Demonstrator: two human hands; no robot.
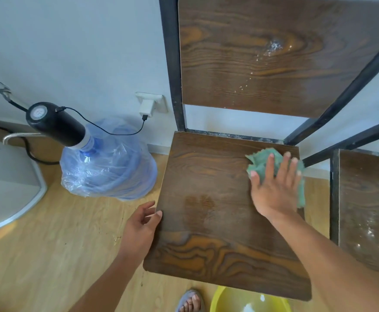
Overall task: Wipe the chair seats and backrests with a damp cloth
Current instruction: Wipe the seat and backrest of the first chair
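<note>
A dark wood-grain chair seat [206, 199] in a black metal frame fills the middle of the view. Its backrest [240, 52] rises behind, with white specks and a wet smear on it. My right hand [274, 185] lies flat, fingers spread, pressing a green cloth [263, 157] onto the seat's far right corner. My left hand [142, 226] grips the seat's left edge, thumb on top. A second chair's seat [368, 210], dusted with white specks, stands at the right.
A plastic-wrapped blue water jug [109, 167] with a black pump [53, 123] stands left of the chair, its cable running to a wall socket [149, 104]. A yellow basin [249, 302] and a sandalled foot [190, 301] are under the seat's front edge. A white appliance [6, 185] sits far left.
</note>
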